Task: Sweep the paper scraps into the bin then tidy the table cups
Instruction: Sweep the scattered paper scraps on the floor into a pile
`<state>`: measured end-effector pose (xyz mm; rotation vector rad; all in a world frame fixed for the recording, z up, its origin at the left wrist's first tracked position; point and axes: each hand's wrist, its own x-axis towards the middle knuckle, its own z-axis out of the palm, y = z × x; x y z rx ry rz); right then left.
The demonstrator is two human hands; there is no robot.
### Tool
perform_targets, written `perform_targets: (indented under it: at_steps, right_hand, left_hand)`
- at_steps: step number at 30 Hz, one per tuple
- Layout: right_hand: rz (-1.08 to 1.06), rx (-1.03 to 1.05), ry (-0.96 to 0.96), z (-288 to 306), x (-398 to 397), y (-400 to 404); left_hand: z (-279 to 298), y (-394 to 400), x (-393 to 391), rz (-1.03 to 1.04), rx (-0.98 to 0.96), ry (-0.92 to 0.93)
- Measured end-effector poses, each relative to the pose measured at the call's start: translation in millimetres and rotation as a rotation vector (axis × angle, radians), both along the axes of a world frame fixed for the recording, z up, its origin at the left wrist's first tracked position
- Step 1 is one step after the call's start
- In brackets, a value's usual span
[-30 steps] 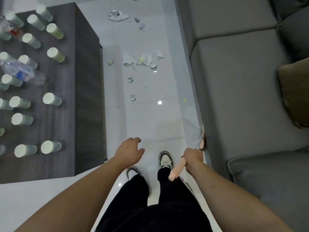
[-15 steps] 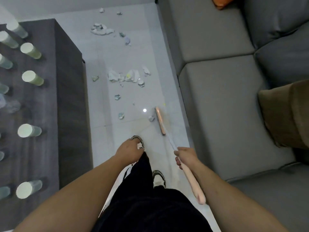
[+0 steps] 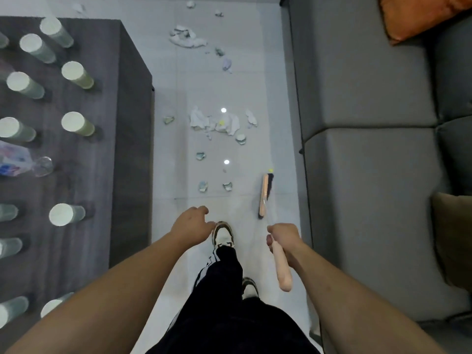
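Observation:
Paper scraps (image 3: 215,123) lie scattered along the white floor between the table and the sofa, with a further heap (image 3: 187,37) at the back. My right hand (image 3: 282,235) grips the pink handle of a broom (image 3: 265,194), whose head rests on the floor by the sofa, right of the nearest scraps (image 3: 227,186). My left hand (image 3: 191,223) hangs in front of me with loosely curled fingers and holds nothing. Several pale cups (image 3: 76,74) stand on the dark table (image 3: 122,103) at my left.
A grey sofa (image 3: 370,149) bounds the aisle on the right, with an orange cushion (image 3: 419,14) and a brown cushion (image 3: 454,236). A plastic bottle (image 3: 23,162) lies on the table among the cups. My feet (image 3: 223,235) stand in the narrow aisle.
I have walked forward along the aisle toward the scraps. The broom has swung out from beside my leg, and its head now rests on the floor ahead of my right hand.

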<state>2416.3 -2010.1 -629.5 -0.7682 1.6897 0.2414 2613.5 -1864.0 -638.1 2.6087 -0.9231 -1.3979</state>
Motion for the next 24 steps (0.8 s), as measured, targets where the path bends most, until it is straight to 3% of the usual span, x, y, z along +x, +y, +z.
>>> perform_targets:
  at_steps: [11,19,24]
  right_hand:
    - [0.096,0.008,-0.056,27,95,-43]
    - [0.161,-0.191,-0.01,44,117,-81]
    - [0.215,-0.176,0.015,45,121,-123]
  left_hand:
    - [6,-29,65,0.176,-0.059,0.04]
    - [15,-51,90,0.305,-0.121,0.011]
    - [21,-70,101,0.382,-0.095,-0.014]
